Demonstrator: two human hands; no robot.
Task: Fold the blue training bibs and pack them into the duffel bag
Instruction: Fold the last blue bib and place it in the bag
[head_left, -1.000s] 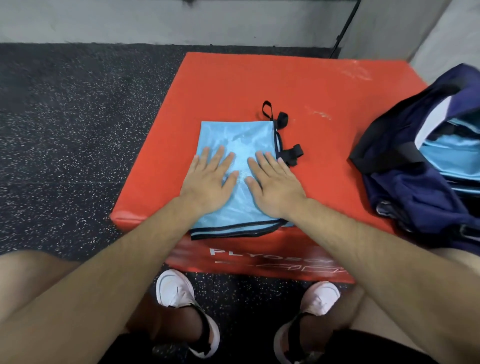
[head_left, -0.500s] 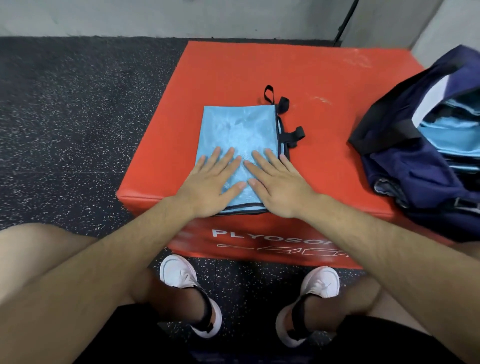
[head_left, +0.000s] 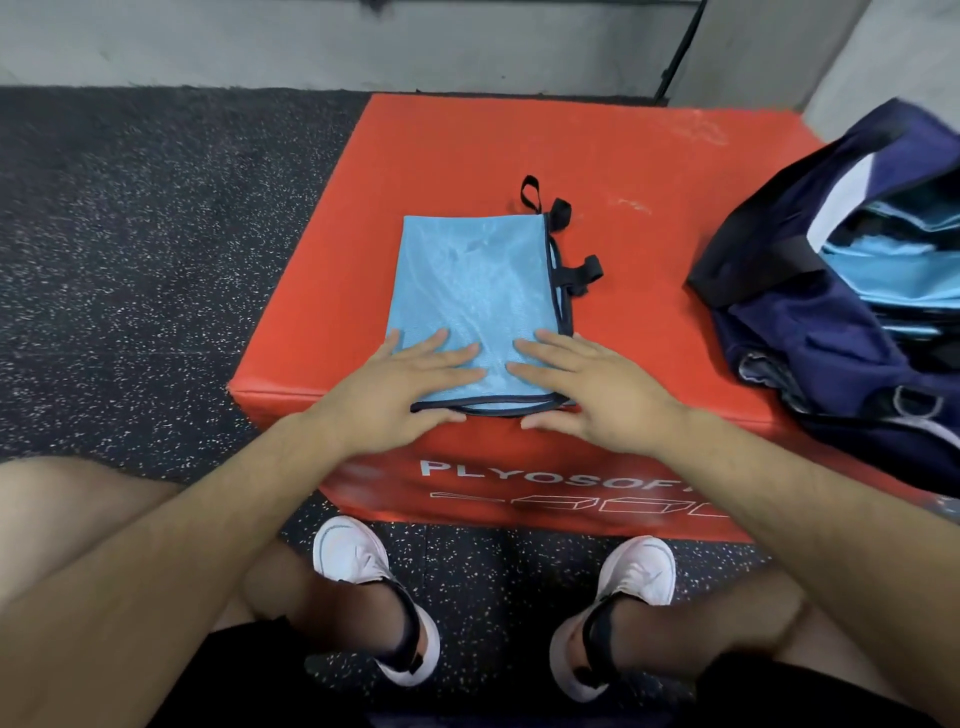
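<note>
Folded blue bib (head_left: 475, 291) flat on red plyo box (head_left: 649, 171), near front edge, black straps (head_left: 582, 270) at right side. Left hand (head_left: 395, 387) and right hand (head_left: 597, 387) released, fingers straight, palms down on bib's near end. Navy duffel bag (head_left: 831, 338) at box's right, gaping, blue bibs (head_left: 883, 260) inside.

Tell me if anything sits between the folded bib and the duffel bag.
Nothing visible does. The bare top of the red box lies between the folded bib and the duffel bag on its right. Only the bib's own black straps stick out that way. The bag gapes open.
</note>
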